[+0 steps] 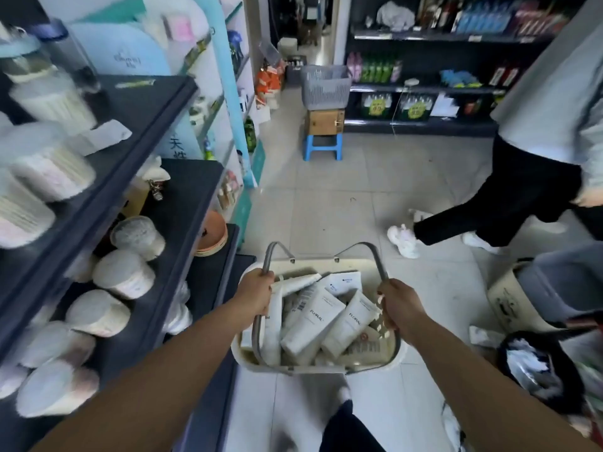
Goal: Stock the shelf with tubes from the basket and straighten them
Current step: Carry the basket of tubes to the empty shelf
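Left hand [257,291] and right hand [396,305] grip the basket [326,264] by its handles; we note tubes [313,324] between them, shelf [182,197] leftward.

Free shelf [189,190] beyond round packs [124,275]

A grey crate [324,84] tops a wooden box [324,121] on a blue stool [323,146].

— What can one read here?
— "FLORAL", on two white tubes [311,324] in the basket [326,264].
— Anything else?
— The characters 天性 on a blue panel [178,145] at the left; the yellow stickers [378,109] are too blurred.
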